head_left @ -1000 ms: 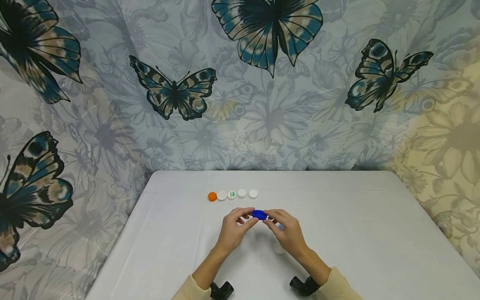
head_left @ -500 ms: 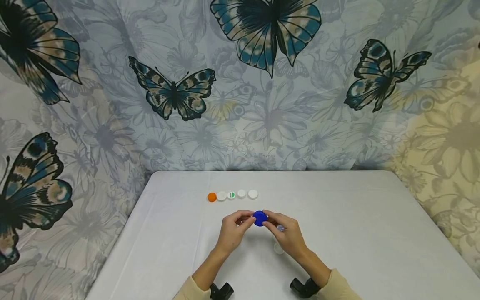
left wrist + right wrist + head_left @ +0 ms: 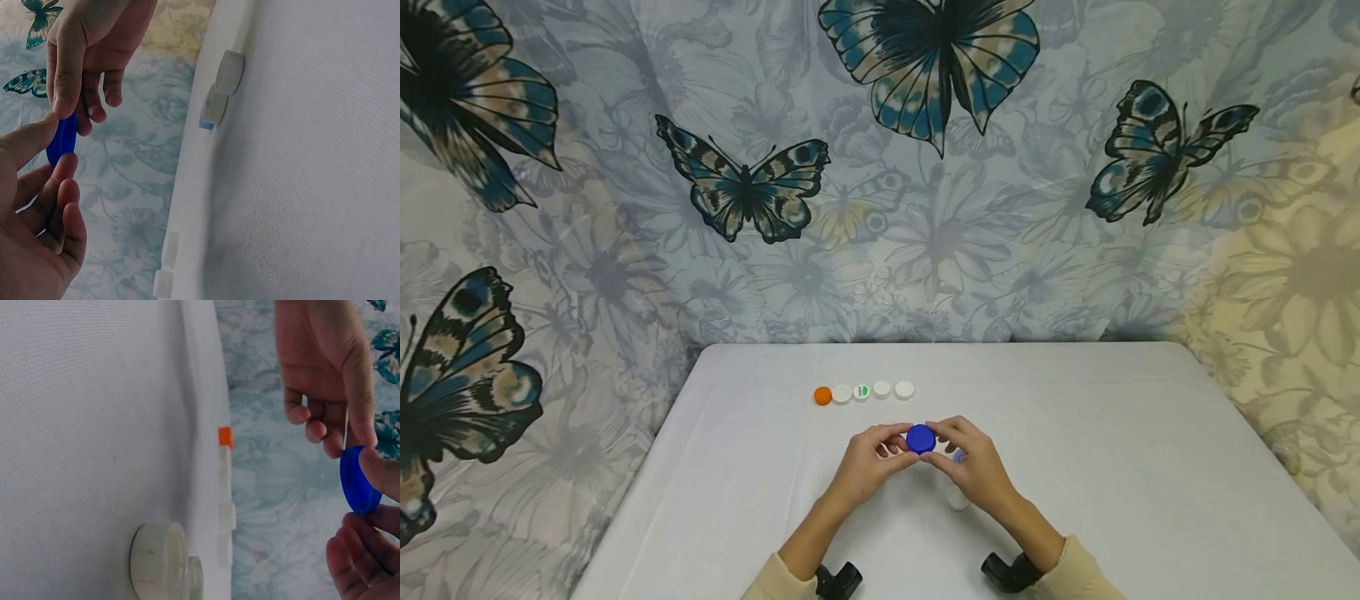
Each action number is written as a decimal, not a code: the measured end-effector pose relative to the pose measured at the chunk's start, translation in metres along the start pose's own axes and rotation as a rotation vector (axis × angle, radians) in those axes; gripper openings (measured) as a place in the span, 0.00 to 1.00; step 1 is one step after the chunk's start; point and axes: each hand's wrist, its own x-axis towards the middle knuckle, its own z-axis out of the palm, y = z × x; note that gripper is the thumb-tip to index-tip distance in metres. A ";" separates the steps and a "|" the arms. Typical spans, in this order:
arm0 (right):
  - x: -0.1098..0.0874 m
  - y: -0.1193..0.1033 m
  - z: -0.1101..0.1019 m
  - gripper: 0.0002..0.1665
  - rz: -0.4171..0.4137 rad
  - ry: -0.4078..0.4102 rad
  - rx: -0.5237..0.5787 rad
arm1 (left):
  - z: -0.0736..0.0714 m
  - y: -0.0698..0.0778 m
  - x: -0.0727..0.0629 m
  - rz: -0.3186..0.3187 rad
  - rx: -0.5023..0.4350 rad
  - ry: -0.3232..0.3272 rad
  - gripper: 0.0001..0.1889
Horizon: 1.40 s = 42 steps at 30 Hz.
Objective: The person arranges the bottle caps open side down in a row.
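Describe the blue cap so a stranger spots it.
Find the white table before the butterfly-print backdrop. Over it, the left hand and right hand pinch the blue cap. Its deep blue differs from the orange cap and white caps beyond.

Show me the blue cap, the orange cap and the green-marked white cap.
Blue cap [image 3: 921,439]: head view, middle of its round face.
Orange cap [image 3: 823,396]: head view, middle of its top.
Green-marked white cap [image 3: 861,392]: head view, middle of its top.
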 end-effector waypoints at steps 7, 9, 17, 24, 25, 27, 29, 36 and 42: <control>0.000 0.001 -0.004 0.22 0.008 -0.041 0.012 | 0.000 0.000 0.000 -0.002 0.019 0.007 0.20; 0.000 0.001 -0.005 0.22 0.008 -0.053 0.013 | 0.000 -0.001 -0.001 0.005 0.024 0.011 0.19; 0.002 0.002 -0.007 0.20 0.039 -0.089 0.001 | -0.001 -0.001 0.000 0.054 0.073 -0.011 0.19; 0.003 0.003 -0.008 0.20 0.094 -0.103 0.009 | -0.001 0.000 0.004 0.059 0.105 -0.032 0.20; 0.004 0.003 -0.007 0.20 0.098 -0.108 0.010 | -0.002 0.000 0.005 0.058 0.108 -0.032 0.19; 0.005 0.004 -0.007 0.20 0.100 -0.118 0.011 | -0.002 0.000 0.006 0.069 0.121 -0.028 0.19; 0.007 0.005 -0.007 0.20 0.106 -0.131 0.009 | -0.002 0.000 0.008 0.081 0.134 -0.023 0.19; 0.026 0.011 -0.012 0.21 0.181 -0.201 -0.019 | -0.003 -0.003 0.029 0.076 0.192 -0.051 0.20; 0.048 0.024 -0.016 0.21 0.225 -0.243 -0.046 | -0.006 -0.007 0.058 0.093 0.289 -0.082 0.20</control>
